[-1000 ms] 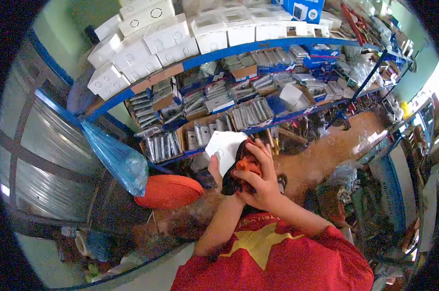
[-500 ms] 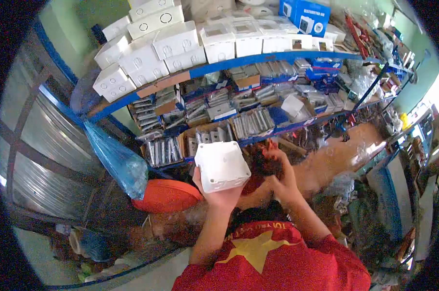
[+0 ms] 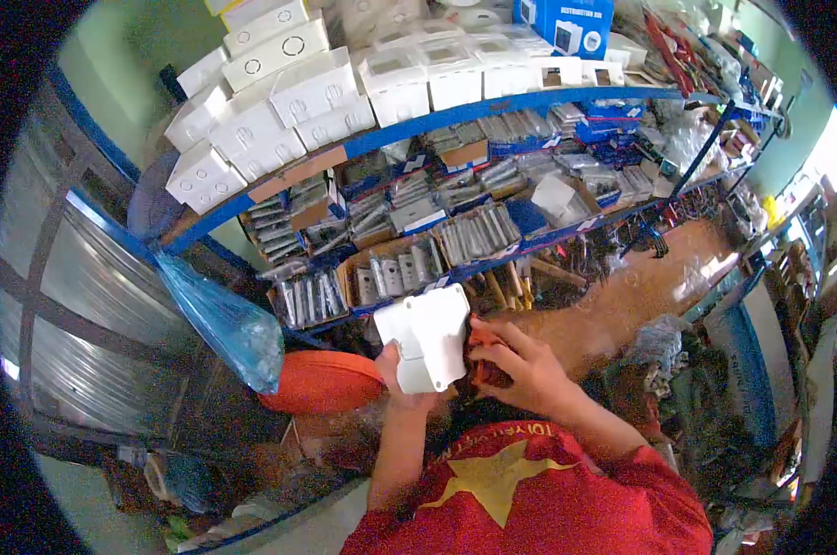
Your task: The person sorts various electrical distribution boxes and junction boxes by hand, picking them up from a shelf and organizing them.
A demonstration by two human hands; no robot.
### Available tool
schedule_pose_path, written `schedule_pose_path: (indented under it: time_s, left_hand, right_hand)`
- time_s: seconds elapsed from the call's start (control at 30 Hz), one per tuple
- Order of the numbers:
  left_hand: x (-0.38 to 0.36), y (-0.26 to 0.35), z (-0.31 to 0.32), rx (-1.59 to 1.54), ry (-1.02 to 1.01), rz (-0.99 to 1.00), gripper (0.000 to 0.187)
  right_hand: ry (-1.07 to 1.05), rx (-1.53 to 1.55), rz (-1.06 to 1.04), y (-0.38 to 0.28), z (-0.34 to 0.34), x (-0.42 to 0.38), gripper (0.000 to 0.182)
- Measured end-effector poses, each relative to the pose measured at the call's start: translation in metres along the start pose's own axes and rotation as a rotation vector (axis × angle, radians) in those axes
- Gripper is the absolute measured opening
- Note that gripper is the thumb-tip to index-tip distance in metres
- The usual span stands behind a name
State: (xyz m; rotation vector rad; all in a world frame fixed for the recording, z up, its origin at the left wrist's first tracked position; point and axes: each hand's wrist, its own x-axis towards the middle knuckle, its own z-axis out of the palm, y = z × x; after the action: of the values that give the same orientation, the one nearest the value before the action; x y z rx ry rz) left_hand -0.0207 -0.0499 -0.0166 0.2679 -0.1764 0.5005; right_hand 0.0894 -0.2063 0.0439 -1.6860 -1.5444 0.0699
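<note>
In the head view my left hand grips a white plastic junction box from below, thumb on its left side. The box is tilted, with small round holes at its corners and a raised outline on one face. My right hand is close to the box's right edge, its fingers curled round an orange-red piece. Its form is mostly hidden by the fingers; I cannot tell what it is.
Ahead runs a blue-framed shelf stacked with white boxes. Cartons of packaged plates fill the levels below. A blue plastic bag hangs at left above a red rounded object. Clutter lines the right side.
The box has turned and tilted in my left hand and sits slightly lower. My right hand has come down and left toward it, bringing the orange-red piece to its side.
</note>
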Motion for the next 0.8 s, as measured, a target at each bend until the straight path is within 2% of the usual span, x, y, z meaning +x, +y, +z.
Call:
schedule_pose_path:
  time_s: [0.07,0.1,0.17,0.2,0.23,0.27,0.33,0.37,0.43,0.47,0.53,0.57,0.6,0.63,0.67,0.7,0.8]
  left_hand:
    - [-0.017,0.012,-0.024,0.112,0.097,-0.051,0.088]
    - [-0.016,0.013,0.007,0.275,0.147,-0.008,0.099]
    - [-0.025,0.027,0.000,0.372,0.009,-0.050,0.111]
    - [-0.027,0.031,0.002,0.540,0.160,-0.114,0.116]
    - [-0.023,0.033,0.009,0.756,0.058,-0.102,0.121]
    - [-0.019,0.034,0.018,0.968,-0.041,-0.070,0.125]
    - [-0.014,0.033,0.015,1.241,-0.175,-0.061,0.129]
    - [-0.013,0.020,0.024,1.230,-0.096,-0.064,0.105]
    - [-0.009,-0.002,0.041,1.075,0.096,-0.085,0.061]
    - [-0.006,-0.011,0.049,0.929,0.210,-0.089,0.045]
    - [0.001,-0.001,0.050,0.940,0.146,-0.094,0.056]
    - [-0.002,0.006,0.045,1.040,0.074,-0.072,0.068]
    - [-0.006,0.013,0.036,1.137,0.003,-0.048,0.081]
    - [-0.010,0.019,0.028,1.233,-0.071,-0.025,0.094]
    - [-0.014,0.024,0.022,1.327,-0.147,-0.002,0.108]
    - [-0.014,0.022,0.022,1.338,-0.176,0.002,0.112]
    - [-0.011,0.019,0.020,1.389,-0.255,0.009,0.121]
  right_hand:
    - [-0.088,0.082,-0.030,0.015,-0.010,-0.008,0.043]
    - [0.018,0.104,-0.002,0.023,-0.018,-0.009,0.043]
    - [0.221,0.153,0.054,0.032,-0.027,-0.012,0.042]
    - [0.354,0.375,0.196,0.024,-0.031,-0.009,0.041]
    - [0.484,0.596,0.343,0.011,-0.037,-0.006,0.040]
    - [0.517,0.930,0.297,0.006,-0.040,0.002,0.041]
    - [0.357,0.847,0.242,-0.004,-0.035,0.014,0.042]
    - [0.288,0.803,0.220,-0.009,-0.030,0.019,0.043]
    - [0.058,0.296,-0.063,-0.011,-0.013,0.039,0.044]
    - [0.096,0.485,0.047,-0.012,-0.007,0.040,0.043]
    - [-0.042,0.688,0.239,-0.010,-0.016,0.041,0.041]
    - [-0.116,0.795,0.342,-0.011,-0.020,0.040,0.040]
    - [-0.086,0.661,0.386,-0.011,-0.026,0.042,0.036]
    - [0.148,0.590,0.227,-0.003,-0.016,0.043,0.032]
    - [0.107,0.616,0.261,0.001,-0.019,0.041,0.031]
    - [0.061,0.640,0.294,0.002,-0.024,0.042,0.030]
    - [0.109,0.627,0.352,0.007,-0.024,0.040,0.029]
